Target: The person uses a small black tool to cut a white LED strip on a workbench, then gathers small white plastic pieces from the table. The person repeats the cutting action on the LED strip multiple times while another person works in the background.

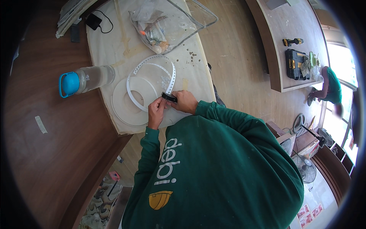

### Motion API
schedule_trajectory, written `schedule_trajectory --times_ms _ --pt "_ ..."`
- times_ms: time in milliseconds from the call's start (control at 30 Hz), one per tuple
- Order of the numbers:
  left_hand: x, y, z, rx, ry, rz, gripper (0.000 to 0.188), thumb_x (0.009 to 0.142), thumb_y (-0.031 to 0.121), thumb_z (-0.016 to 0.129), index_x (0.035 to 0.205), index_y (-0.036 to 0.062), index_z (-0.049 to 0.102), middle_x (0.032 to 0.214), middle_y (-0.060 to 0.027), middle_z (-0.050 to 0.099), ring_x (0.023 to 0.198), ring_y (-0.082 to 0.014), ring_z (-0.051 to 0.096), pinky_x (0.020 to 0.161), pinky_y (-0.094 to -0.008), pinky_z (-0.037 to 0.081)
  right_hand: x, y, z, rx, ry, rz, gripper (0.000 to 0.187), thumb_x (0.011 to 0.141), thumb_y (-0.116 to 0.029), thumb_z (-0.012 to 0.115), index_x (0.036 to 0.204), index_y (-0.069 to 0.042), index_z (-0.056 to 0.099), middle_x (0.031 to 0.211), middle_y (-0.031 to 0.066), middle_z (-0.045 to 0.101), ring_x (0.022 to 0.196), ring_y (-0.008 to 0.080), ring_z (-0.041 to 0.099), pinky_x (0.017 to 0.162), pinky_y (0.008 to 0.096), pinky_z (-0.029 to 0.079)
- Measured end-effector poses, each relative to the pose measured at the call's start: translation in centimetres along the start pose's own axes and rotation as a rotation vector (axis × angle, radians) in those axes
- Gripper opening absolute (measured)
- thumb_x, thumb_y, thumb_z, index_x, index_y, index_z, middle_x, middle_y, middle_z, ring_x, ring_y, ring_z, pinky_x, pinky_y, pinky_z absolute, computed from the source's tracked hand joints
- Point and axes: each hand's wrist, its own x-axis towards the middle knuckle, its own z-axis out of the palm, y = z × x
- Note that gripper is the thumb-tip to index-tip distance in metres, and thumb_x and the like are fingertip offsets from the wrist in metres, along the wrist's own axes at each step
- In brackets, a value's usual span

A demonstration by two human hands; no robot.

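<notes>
Perforated white strap is lying coiled in loops on the cloth-covered surface, with its near end running up to the person's hands. Closest to the body, the left hand is pinching that end between curled fingers, while the right hand is closing around a small black tool and pressing it against the strap just beside the left fingertips. Both green sleeves are reaching in from below. Left of the coil, a clear bottle with a blue cap is lying on its side at the edge of the cloth. Beyond the coil, a clear plastic bag of small parts is resting, with a black charger and cord further left. Far to the right, another person in green is crouching by a cordless drill.
</notes>
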Motion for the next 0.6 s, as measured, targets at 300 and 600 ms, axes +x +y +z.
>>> schedule_trajectory --times_ms 300,600 --pt "0.5 0.1 0.2 0.000 -0.020 0.008 0.025 0.109 0.013 0.057 0.099 -0.0039 0.072 0.089 -0.0054 0.074 0.077 -0.0085 0.058 0.072 -0.0260 0.049 0.7 1.1 0.9 0.073 0.103 -0.001 0.015 0.084 -0.026 0.075 0.085 -0.011 0.076 0.076 0.0184 0.072 0.073 0.0422 0.071 0.073 0.0522 0.058" --pt "-0.3 1.9 1.2 -0.031 0.079 0.026 0.025 0.110 0.016 0.058 0.113 -0.0040 0.072 0.094 -0.0070 0.076 0.078 -0.0102 0.062 0.075 -0.0277 0.051 0.7 1.4 0.8 0.072 0.120 0.011 0.021 0.083 -0.026 0.079 0.084 -0.005 0.073 0.075 0.0212 0.071 0.074 0.0438 0.070 0.070 0.0498 0.057"
